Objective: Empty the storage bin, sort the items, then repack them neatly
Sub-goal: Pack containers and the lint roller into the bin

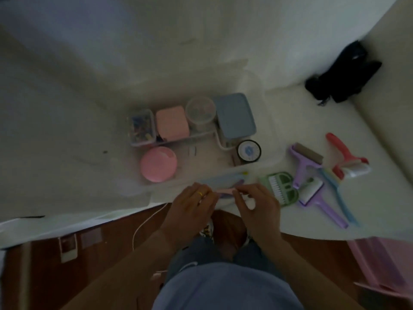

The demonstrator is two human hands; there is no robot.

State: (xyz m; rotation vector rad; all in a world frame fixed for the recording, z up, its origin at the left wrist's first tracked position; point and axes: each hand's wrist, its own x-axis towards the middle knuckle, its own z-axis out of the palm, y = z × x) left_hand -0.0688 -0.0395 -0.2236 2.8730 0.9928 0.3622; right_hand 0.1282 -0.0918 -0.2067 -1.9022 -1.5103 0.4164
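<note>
Repacking is being carried out: the storage bin (266, 130) is already holding several containers. A thin pink item (223, 190), at the bin's near edge, is being pinched by left hand (192, 204) and right hand (257, 204) fingers. Placement inside the bin is judged next.

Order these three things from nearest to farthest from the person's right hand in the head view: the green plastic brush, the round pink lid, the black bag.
From the right hand:
1. The green plastic brush, just beside the hand, on its right.
2. The round pink lid, to the left, inside the clear storage bin.
3. The black bag, far up at the right, near the wall.
</note>
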